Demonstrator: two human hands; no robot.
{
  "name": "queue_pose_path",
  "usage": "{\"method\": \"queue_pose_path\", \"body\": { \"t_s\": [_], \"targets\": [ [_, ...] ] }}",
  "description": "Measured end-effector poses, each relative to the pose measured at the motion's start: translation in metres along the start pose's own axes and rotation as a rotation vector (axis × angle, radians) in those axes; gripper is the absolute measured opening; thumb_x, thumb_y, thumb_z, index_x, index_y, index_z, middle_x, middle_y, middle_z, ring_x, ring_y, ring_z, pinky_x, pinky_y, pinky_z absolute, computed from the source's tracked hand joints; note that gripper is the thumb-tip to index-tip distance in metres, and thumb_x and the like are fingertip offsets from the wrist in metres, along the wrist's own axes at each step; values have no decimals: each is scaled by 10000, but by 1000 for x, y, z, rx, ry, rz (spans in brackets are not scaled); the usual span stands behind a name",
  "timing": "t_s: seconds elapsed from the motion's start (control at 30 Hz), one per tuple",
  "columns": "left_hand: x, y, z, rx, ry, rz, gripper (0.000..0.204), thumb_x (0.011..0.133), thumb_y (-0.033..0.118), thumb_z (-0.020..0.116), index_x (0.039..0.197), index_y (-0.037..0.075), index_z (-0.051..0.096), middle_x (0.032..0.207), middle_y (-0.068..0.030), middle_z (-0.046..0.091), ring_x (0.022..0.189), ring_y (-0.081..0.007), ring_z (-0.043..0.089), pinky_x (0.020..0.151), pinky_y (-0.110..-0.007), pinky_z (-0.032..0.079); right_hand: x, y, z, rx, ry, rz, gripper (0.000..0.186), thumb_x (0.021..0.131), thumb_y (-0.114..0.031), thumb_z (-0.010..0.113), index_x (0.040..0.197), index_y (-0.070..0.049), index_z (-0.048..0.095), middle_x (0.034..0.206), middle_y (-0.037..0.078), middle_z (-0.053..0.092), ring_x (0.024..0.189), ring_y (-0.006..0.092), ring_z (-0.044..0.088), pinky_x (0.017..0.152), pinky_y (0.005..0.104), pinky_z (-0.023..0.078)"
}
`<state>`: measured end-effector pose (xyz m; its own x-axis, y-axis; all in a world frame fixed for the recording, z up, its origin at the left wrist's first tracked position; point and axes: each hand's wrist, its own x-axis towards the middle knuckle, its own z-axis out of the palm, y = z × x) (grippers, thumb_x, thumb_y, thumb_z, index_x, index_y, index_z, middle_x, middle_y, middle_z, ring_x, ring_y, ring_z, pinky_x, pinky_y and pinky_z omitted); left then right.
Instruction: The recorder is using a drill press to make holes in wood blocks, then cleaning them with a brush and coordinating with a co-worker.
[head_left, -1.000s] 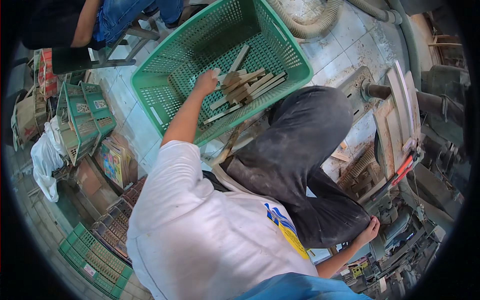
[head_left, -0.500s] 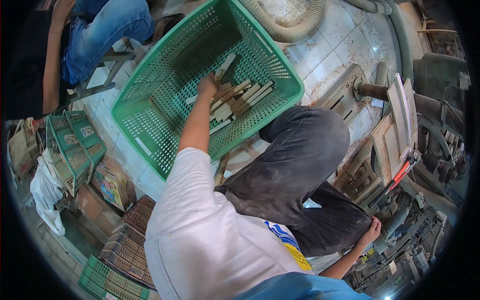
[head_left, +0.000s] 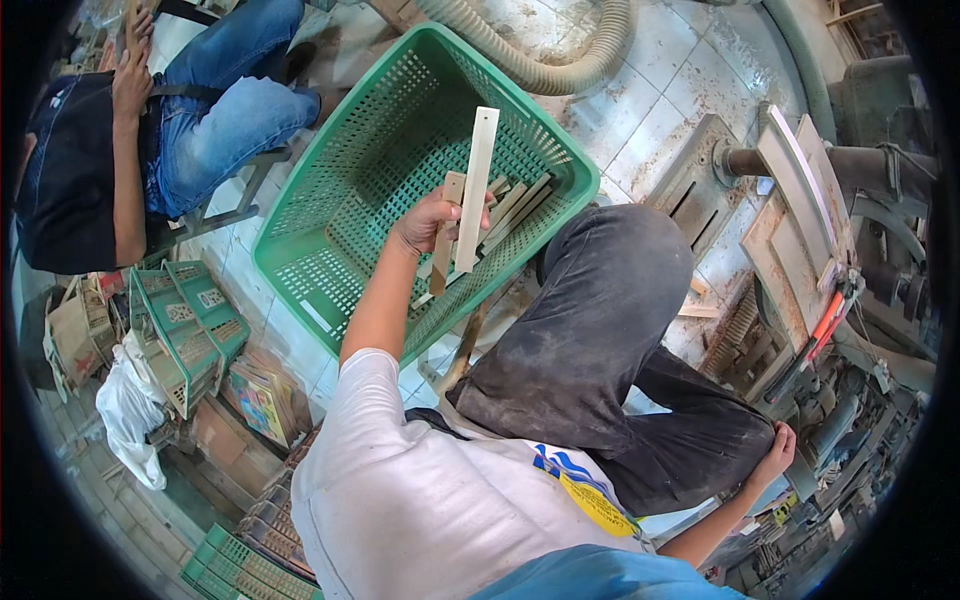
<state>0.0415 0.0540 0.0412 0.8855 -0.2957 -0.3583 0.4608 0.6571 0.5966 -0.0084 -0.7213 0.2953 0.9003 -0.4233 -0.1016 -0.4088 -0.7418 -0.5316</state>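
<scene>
My left hand is raised at the green plastic basket, closed around two wooden strips. The paler strip stands nearly upright and has a small hole near its top end. A shorter, browner strip crosses behind my fingers. Below them, more wooden strips lie in the basket's bottom, partly hidden by my hand. At the right, my right hand rests on my knee in dark trousers, fingers laid over the cloth and holding nothing.
A ribbed hose curves behind the basket. Machinery with leaning wooden boards and a red-handled tool stands at right. Another person in blue jeans sits at upper left. Green crates and a white bag sit at left.
My left hand has come up from the basket's bottom, now gripping two wooden strips. My right hand stays on my knee. The view has shifted, showing more of the other person.
</scene>
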Motion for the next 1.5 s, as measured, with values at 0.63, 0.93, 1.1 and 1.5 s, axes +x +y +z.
{"method": "queue_pose_path", "body": {
  "t_s": [0.63, 0.93, 1.1, 1.5],
  "targets": [
    [19, -70, -38, 1529, 648, -301, 357, 833, 255, 743, 1074, 3, 665, 1054, -262, 737, 1004, -465, 706, 869, -559, 562, -12, 4, -2, 89, 40, 33, 338, 1116, -297, 600, 1110, 16, 728, 1050, 51, 714, 997, 155, 639, 972, 309, 488],
    [60, -89, -12, 1502, 773, -316, 416, 840, 223, 774, 1174, -6, 677, 1168, -260, 736, 1117, -441, 705, 925, -548, 576, -6, -7, 0, 77, 22, 51, 347, 1115, -293, 588, 1120, 23, 732, 1057, 49, 708, 1000, 152, 625, 962, 298, 482],
    [77, -77, -8, 1495, 817, -299, 420, 884, 208, 750, 1265, 54, 663, 1298, -230, 689, 1180, -438, 684, 974, -537, 577, -5, -13, 2, 70, 26, 73, 344, 1113, -291, 589, 1130, 21, 733, 1060, 50, 712, 1005, 155, 628, 966, 299, 482],
    [58, -84, -73, 1493, 852, -573, 539, 957, 377, 669, 1359, 24, 604, 1274, -257, 729, 1184, -433, 703, 1004, -542, 565, -1, -7, -2, 69, 28, 92, 371, 1110, -314, 602, 1146, 29, 738, 1106, 68, 734, 1053, 164, 649, 1004, 311, 482]
  ]
}}
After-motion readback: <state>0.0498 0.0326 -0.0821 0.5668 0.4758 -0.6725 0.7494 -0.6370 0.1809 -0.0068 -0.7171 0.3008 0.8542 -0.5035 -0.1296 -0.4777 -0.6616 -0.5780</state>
